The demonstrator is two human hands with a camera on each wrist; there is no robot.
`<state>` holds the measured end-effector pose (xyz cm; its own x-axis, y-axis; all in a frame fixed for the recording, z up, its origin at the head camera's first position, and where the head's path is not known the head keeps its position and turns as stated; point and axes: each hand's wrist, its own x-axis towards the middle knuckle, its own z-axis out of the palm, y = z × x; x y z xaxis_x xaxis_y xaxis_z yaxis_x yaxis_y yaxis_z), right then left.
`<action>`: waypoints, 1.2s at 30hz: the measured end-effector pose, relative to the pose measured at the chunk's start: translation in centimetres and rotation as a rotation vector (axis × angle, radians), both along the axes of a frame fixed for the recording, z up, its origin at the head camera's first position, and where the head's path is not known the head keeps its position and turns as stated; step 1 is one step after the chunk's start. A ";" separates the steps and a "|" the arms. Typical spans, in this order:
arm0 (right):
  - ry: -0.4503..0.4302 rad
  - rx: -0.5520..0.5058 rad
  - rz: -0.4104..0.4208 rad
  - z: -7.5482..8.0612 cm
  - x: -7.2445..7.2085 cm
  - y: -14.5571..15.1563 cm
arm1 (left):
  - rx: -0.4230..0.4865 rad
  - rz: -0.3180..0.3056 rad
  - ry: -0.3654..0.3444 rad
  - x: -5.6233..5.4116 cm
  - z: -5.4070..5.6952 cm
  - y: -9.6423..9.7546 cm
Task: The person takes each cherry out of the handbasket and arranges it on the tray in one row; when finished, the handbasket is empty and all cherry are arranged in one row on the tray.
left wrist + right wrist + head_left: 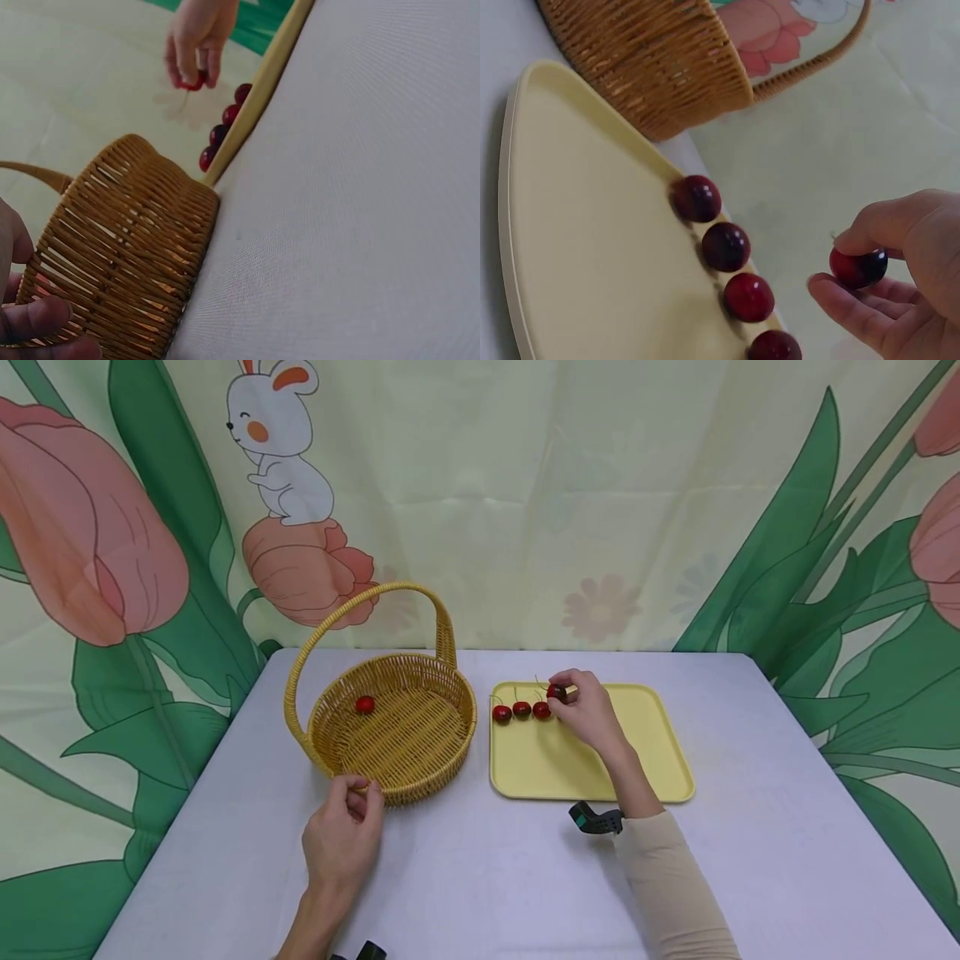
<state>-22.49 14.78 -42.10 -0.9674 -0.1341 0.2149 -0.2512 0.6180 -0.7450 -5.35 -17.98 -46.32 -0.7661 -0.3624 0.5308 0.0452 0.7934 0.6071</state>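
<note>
My right hand (588, 706) pinches a dark red cherry (859, 268) between thumb and fingers, holding it up over the far part of the yellow tray (536, 772). Beside it, several cherries with stems form a row along the tray's far edge, the leftmost cherry (502, 714) near the corner. At the near side of the wicker basket (442, 768), my left hand (345, 831) grips the rim with thumb and fingers. One red cherry (364, 704) lies inside the basket, toward its left wall.
The basket's tall handle (330, 620) arches up over its far left side. Both basket and tray stand on a white-covered table (480, 877), side by side with a narrow gap. A printed curtain (487, 510) hangs behind the table's far edge.
</note>
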 end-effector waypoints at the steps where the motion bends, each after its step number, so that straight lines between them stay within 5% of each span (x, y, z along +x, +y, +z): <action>1: -0.010 -0.002 -0.008 -0.1 -0.1 0.2 | 0.001 0.000 -0.001 0.0 0.0 0.0; 11: 0.003 0.059 -0.055 -0.8 -0.8 2.2 | 0.004 0.005 0.002 0.1 0.1 0.1; 36: -0.181 0.221 -0.113 -2.5 -1.2 4.3 | 0.017 -0.003 -0.011 0.1 0.2 0.1</action>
<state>-23.65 19.09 -44.55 -0.9987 -0.0480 0.0151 -0.0471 0.7863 -0.6160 -5.25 -17.92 -46.14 -0.7730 -0.3694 0.5158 0.0403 0.7828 0.6210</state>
